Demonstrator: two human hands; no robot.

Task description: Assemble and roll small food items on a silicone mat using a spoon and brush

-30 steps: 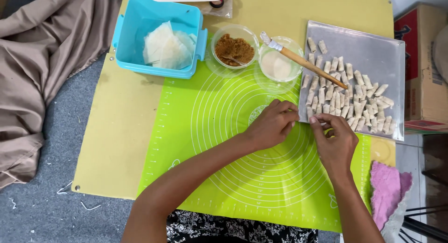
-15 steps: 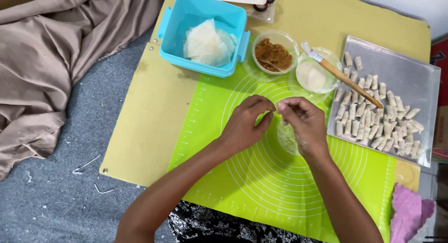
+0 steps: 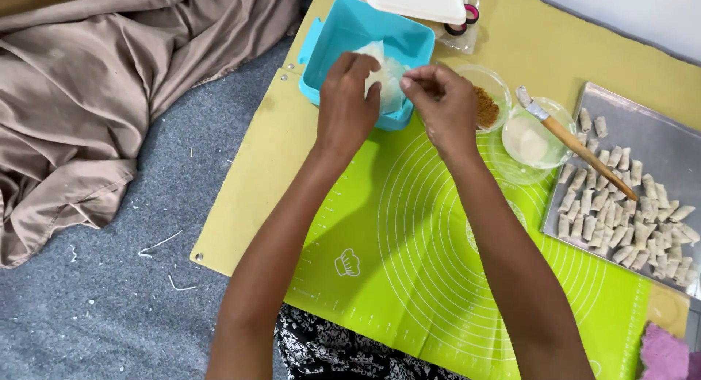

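Translucent sheets: a stack of thin, pale wrapper sheets (image 3: 385, 77) lies in the turquoise plastic box (image 3: 343, 37) at the far edge of the green silicone mat (image 3: 409, 263).
Left hand (image 3: 349, 102): reaches over the box's near wall, fingers curled down onto the sheets and touching them.
Right hand (image 3: 442, 106): thumb and forefinger pinched narrow on an edge of the top sheet, just beside the left hand; whether one sheet or several sit in the pinch cannot be told.
Filling bowl (image 3: 488, 102): clear, with brown crumbly filling, just right of the right hand and partly hidden by it.
Paste bowl (image 3: 533, 135): clear, with a whitish liquid; a wooden-handled brush (image 3: 577, 148) rests across its rim, the handle lying out over the tray.
Metal tray (image 3: 657, 132): at the right, bearing many small pale rolled pieces (image 3: 621, 219).
Surroundings: yellow board (image 3: 255, 183) under the mat, grey carpet (image 3: 109, 300), tan cloth (image 3: 95, 102) at left.
Risk, as judged: so thin a sheet may tear if peeled while stuck to the one beneath; a wrist swung right could tip the filling bowl.
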